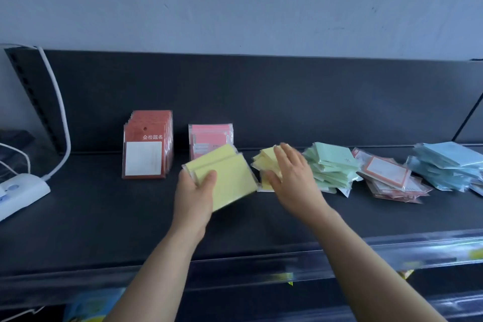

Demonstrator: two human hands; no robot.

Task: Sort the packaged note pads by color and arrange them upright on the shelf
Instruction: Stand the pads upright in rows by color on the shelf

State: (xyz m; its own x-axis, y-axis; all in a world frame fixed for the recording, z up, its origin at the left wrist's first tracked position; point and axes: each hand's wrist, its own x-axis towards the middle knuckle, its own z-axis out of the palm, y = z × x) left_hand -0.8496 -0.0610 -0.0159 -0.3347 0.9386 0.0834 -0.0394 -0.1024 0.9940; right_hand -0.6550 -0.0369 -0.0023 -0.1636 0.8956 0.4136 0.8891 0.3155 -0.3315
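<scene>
Head view, centre frame: the left hand (194,192) grips a tilted stack of yellow note pads (227,178) above the shelf (104,204), in front of the upright pink pads (210,136). The right hand (290,172), fingers extended and grasping nothing, lies over the loose yellow pile (264,159). Recommended: gather all yellows, square the edges, then stand them beside the pink.

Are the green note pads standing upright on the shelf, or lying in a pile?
Lying in a pile. The green note pads are stacked flat and fanned out, unlike the red packs standing upright.
</scene>
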